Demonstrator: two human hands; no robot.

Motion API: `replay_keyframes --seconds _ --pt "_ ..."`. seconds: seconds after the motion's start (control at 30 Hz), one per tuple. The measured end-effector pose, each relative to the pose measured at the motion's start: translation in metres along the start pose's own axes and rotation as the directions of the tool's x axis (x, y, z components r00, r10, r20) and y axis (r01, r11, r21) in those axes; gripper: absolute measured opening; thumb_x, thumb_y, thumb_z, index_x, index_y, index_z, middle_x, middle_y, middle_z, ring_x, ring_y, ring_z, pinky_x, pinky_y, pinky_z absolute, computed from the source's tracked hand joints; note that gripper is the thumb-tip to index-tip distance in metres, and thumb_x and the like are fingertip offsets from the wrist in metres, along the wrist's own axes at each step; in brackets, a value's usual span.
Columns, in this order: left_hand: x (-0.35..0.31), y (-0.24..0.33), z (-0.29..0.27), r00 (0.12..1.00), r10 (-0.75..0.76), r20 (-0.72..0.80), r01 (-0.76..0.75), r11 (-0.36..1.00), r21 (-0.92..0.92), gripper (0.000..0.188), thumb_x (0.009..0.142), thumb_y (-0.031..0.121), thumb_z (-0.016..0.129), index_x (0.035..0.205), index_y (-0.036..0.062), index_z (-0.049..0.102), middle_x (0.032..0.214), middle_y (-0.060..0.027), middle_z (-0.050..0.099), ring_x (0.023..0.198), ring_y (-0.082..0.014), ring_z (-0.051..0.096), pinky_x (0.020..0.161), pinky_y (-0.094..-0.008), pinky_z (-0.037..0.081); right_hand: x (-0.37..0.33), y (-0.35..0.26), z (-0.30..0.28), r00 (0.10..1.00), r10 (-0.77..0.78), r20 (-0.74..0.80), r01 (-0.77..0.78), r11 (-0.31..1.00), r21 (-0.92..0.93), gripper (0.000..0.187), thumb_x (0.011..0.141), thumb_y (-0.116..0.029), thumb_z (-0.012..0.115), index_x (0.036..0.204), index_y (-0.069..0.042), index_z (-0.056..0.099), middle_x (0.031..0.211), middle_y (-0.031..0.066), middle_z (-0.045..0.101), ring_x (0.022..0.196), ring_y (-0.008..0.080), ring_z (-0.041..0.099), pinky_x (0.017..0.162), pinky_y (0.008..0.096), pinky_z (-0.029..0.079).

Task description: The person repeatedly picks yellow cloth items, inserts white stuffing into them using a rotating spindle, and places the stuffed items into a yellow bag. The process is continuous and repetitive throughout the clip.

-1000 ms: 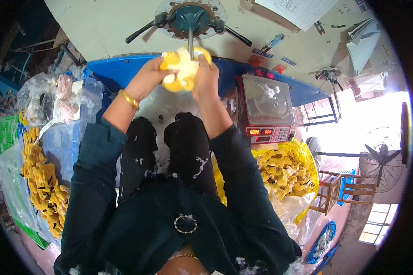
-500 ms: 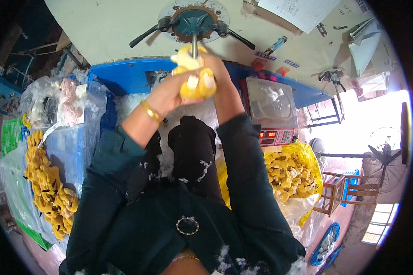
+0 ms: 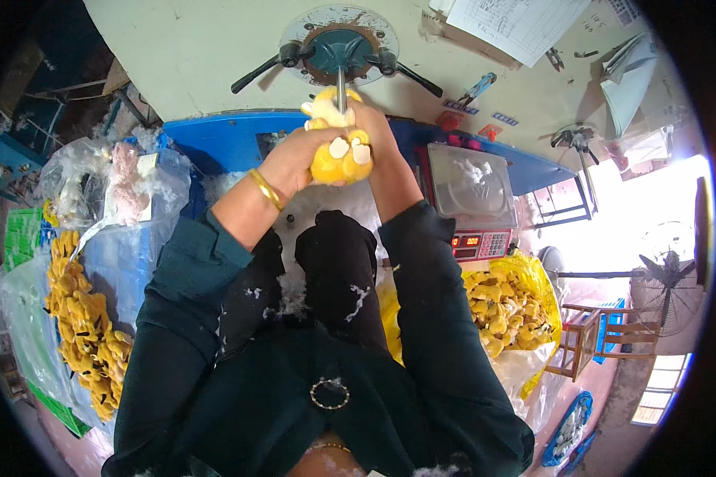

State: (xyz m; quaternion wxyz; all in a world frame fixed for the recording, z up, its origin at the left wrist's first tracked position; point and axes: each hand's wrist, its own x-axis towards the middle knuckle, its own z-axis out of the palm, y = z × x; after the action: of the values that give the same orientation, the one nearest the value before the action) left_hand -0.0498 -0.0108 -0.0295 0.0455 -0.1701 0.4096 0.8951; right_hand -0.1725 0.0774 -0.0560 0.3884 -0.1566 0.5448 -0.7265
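Head view: both hands meet at upper centre of the frame around a yellow plush toy (image 3: 340, 155). The left hand (image 3: 298, 159) wraps it from the left, fingers closed on the soft body; the right hand (image 3: 374, 131) grips it from the right and above, partly hidden behind it. A thin metal nozzle (image 3: 341, 83) runs straight down from the round machine hub (image 3: 338, 44) into the toy's top, so the toy's long axis lines up with the tube, directly above the hands. Fabric looks fuzzy, with white patches. White fluff clings to the dark trousers. A scale (image 3: 473, 195) sits right; bags of yellow toys (image 3: 79, 318) lie lower left and right.
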Motion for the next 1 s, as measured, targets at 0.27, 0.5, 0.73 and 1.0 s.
replay_keyframes --seconds 0.27,0.5,0.73,1.0 --pt "-0.053 -0.018 0.011 0.998 -0.051 -0.033 0.052 0.999 0.015 0.041 0.084 0.014 0.068 0.121 0.0029 0.052 0.110 -0.0133 0.064 0.092 -0.0231 0.067 0.066 -0.0386 0.060 -0.069 0.002 0.028 0.993 0.025 -0.114 -0.029 0.999 -0.038 0.025 0.090 -0.022 0.054 0.100 -0.002 0.064 0.091 0.0088 0.067 0.080 0.0193 0.067 0.071 0.0310 0.054" --pt "-0.036 0.000 0.007 0.994 -0.105 0.025 0.106 0.994 -0.027 0.037 0.084 0.019 0.067 0.115 0.0034 0.054 0.101 -0.0114 0.066 0.082 -0.0251 0.069 0.060 -0.0388 0.059 -0.038 0.012 0.012 0.987 -0.031 0.159 -0.001 0.981 0.194 0.025 0.093 -0.022 0.046 0.100 -0.003 0.060 0.095 0.0125 0.066 0.084 0.0220 0.067 0.077 0.0375 0.056" --pt "-0.046 -0.010 0.010 0.997 -0.074 0.025 0.074 0.997 0.008 0.040 0.084 0.021 0.067 0.116 0.0022 0.054 0.101 -0.0127 0.066 0.086 -0.0243 0.068 0.060 -0.0402 0.059 -0.052 0.011 0.016 0.986 -0.103 0.133 0.097 0.994 0.054 0.026 0.092 -0.021 0.048 0.102 -0.001 0.061 0.095 0.0129 0.066 0.083 0.0227 0.067 0.075 0.0354 0.056" --pt "-0.071 -0.004 0.021 0.994 -0.103 0.031 0.100 0.991 0.091 0.043 0.083 0.022 0.069 0.118 0.0019 0.053 0.102 -0.0137 0.065 0.086 -0.0258 0.068 0.058 -0.0383 0.060 -0.075 0.016 0.025 0.999 -0.031 0.013 0.029 0.990 0.141 0.026 0.091 -0.022 0.050 0.103 -0.002 0.062 0.096 0.0103 0.066 0.083 0.0195 0.067 0.076 0.0309 0.055"
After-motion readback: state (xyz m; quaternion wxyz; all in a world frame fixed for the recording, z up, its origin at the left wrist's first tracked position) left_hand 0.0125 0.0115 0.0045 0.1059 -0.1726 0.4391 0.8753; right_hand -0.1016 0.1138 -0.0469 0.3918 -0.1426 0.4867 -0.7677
